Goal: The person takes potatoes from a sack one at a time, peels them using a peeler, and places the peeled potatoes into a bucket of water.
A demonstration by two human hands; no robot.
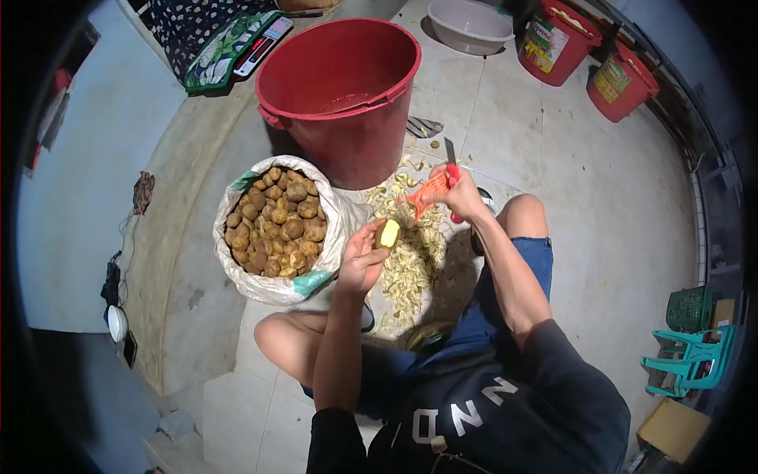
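Note:
My left hand [362, 259] grips a potato [388, 234], part of it bared to yellow flesh and the rest still brown-skinned. In my right hand [467, 201] is an orange peeler [427, 194], held close to the potato but apart from it. A red-handled knife [453, 174] with a dark blade pointing away from me is in that same hand. Beside my left hand stands a white sack [341, 197] with its top rolled open, full of unpeeled potatoes [276, 221]. Pale peelings [407, 276] lie scattered on the floor beneath both hands.
A large red tub [347, 142] stands behind the sack. Farther back are a pale basin [470, 28], two red buckets [557, 43] and a digital scale [264, 47]. Teal stools [691, 359] and a green crate [689, 309] sit at the right. My bent knees flank the peelings.

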